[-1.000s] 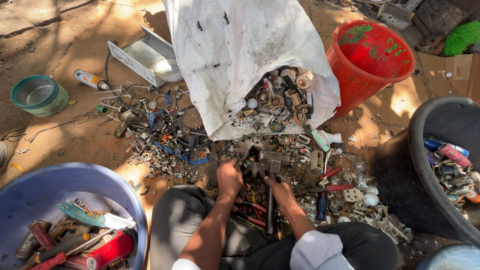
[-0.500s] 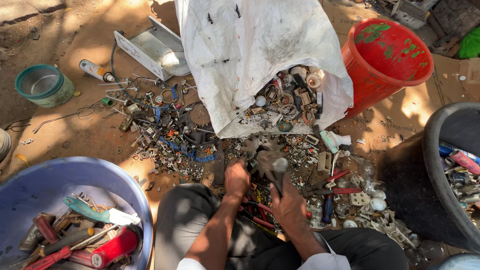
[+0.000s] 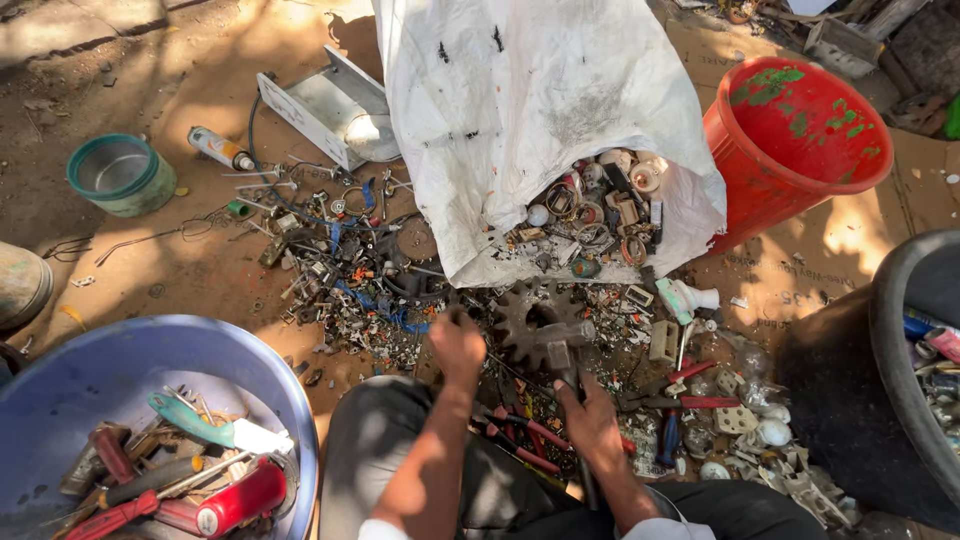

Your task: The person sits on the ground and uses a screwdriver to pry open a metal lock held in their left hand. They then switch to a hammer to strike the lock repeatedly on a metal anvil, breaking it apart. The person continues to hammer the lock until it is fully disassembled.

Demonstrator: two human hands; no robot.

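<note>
- Head view, the grip: the right hand [image 3: 592, 418] is closed round a dark bar [image 3: 572, 400] that runs from the person's lap up toward a toothed gear [image 3: 532, 320]; the bar's long axis lies near and far, leaning slightly left at its far end.
- The left hand [image 3: 458, 345] is curled at the gear's left rim; its fingers are hidden behind the knuckles, so I cannot tell whether it grips the gear or only presses on it.
- The gear lies flat on the ground in front of the knees, between the two hands and slightly beyond them. The left hand is touching or just beside it; the right is nearer the body, joined to it only through the bar.
- Just beyond the gear, the open mouth of a white sack [image 3: 530, 110] spills rings and small fittings; the sack closes off the far side.
- To the left of the gear lies a scrap pile [image 3: 350, 270] of wire and small metal bits, touching or nearly so.
- To the right lie white plastic parts [image 3: 740, 420] and red-handled tools [image 3: 690, 372], then a red bucket [image 3: 800, 150] tipped against the sack.
- A blue tub [image 3: 150, 350] holding tools stands at the near left, a black tub [image 3: 900, 360] at the right edge, both well apart from the gear.
- Open room is scant: bare ground shows only at the far left, by a green bowl [image 3: 115, 175].
</note>
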